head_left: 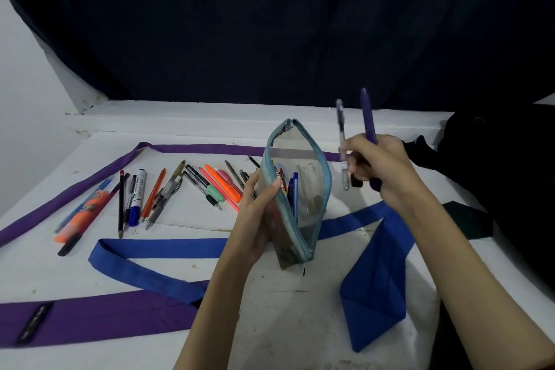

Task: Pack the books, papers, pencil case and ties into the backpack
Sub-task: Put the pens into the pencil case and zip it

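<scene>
The left hand [260, 213] is gripping the see-through plastic pencil case with teal zip trim [295, 189] by its left side, thumb curled over the open edge, holding it upright above the white table [270, 309] near the middle. The right hand [381, 168] is hovering just right of it, fingers pinching a purple pen [368, 117] and a clear pen [341, 141]. Loose pens and markers [150, 192] are lying to the left, with a blue tie [375, 273] and purple tie [99, 318] sprawling around. A black backpack [495, 144] is sitting far right.
</scene>
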`<action>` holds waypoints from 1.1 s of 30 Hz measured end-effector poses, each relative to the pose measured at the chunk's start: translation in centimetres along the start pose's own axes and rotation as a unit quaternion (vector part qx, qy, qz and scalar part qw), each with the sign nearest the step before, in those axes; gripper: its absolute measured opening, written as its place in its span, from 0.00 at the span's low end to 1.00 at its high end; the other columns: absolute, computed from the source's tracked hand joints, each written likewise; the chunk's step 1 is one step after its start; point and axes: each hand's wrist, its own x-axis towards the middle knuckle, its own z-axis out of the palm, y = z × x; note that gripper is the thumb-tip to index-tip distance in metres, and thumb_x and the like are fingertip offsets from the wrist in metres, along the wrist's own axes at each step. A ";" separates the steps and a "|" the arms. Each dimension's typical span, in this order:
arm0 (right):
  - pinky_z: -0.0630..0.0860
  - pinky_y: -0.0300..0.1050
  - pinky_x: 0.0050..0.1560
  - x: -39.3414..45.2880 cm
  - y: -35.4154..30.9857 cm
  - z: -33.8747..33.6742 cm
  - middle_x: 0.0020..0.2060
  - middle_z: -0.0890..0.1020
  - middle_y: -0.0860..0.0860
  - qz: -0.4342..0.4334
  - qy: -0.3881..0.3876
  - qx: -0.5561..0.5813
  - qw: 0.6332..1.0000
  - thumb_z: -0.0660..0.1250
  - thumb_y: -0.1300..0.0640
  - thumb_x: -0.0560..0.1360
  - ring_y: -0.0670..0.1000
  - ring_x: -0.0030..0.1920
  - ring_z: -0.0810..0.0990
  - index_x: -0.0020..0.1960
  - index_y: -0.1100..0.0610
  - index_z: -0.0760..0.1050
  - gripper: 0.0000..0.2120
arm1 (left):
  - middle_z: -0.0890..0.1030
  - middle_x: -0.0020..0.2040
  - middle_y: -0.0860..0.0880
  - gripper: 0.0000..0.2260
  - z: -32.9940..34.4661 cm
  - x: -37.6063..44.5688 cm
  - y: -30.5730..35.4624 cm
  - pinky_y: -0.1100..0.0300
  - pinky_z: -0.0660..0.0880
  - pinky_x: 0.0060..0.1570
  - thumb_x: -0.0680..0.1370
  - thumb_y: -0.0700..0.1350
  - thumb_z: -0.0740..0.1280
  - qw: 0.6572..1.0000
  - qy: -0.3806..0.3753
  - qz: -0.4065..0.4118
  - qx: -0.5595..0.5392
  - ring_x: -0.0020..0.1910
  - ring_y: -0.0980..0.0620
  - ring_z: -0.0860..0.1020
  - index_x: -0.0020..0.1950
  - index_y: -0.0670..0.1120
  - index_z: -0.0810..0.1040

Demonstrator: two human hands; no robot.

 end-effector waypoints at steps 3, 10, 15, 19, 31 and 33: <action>0.63 0.32 0.23 -2.2 -1.4 0.8 0.20 0.75 0.49 0.002 -0.116 -0.097 0.988 0.66 0.65 0.73 0.43 0.20 0.69 0.37 0.62 0.75 0.07 | 0.75 0.63 0.48 0.29 0.0 -0.1 -0.3 0.47 0.78 0.52 0.72 0.52 0.70 1.000 -0.015 0.009 -0.001 0.59 0.46 0.77 0.70 0.56 0.63; 0.75 0.37 0.36 -1.9 0.2 2.9 0.21 0.78 0.48 0.025 -0.105 -0.265 0.958 0.69 0.61 0.72 0.43 0.23 0.77 0.37 0.59 0.75 0.07 | 0.73 0.66 0.47 0.32 0.2 0.1 -0.4 0.43 0.76 0.57 0.68 0.55 0.67 1.000 -0.021 0.005 0.013 0.62 0.44 0.74 0.71 0.57 0.62; 0.71 0.39 0.32 -1.8 -0.2 3.0 0.33 0.75 0.49 -0.029 -0.051 -0.226 0.972 0.67 0.60 0.75 0.45 0.29 0.74 0.47 0.57 0.74 0.03 | 0.74 0.64 0.47 0.32 0.3 0.1 -0.4 0.45 0.76 0.56 0.68 0.54 0.66 0.999 -0.030 0.011 0.000 0.61 0.45 0.75 0.71 0.56 0.62; 0.76 0.41 0.27 -2.0 -0.5 3.0 0.38 0.77 0.54 0.032 -0.134 -0.224 0.965 0.61 0.67 0.77 0.45 0.25 0.77 0.61 0.54 0.65 0.16 | 0.75 0.62 0.49 0.29 0.2 0.0 -0.6 0.49 0.79 0.50 0.69 0.54 0.66 0.999 -0.038 0.017 -0.004 0.59 0.46 0.77 0.69 0.57 0.64; 0.72 0.26 0.42 -2.2 1.7 4.1 0.44 0.81 0.47 -0.125 -0.083 -0.298 0.943 0.64 0.62 0.77 0.40 0.44 0.77 0.51 0.56 0.80 0.08 | 0.75 0.64 0.46 0.30 -1.2 0.4 -0.4 0.45 0.77 0.54 0.69 0.55 0.68 1.000 -0.005 0.018 -0.024 0.62 0.43 0.75 0.70 0.57 0.64; 0.75 0.29 0.45 -1.3 1.7 2.9 0.42 0.82 0.47 -0.133 -0.029 -0.219 0.966 0.65 0.64 0.76 0.42 0.44 0.78 0.46 0.56 0.80 0.07 | 0.75 0.65 0.46 0.31 -1.9 0.6 -0.2 0.42 0.77 0.55 0.70 0.56 0.69 0.999 0.007 0.015 -0.038 0.62 0.42 0.75 0.71 0.57 0.64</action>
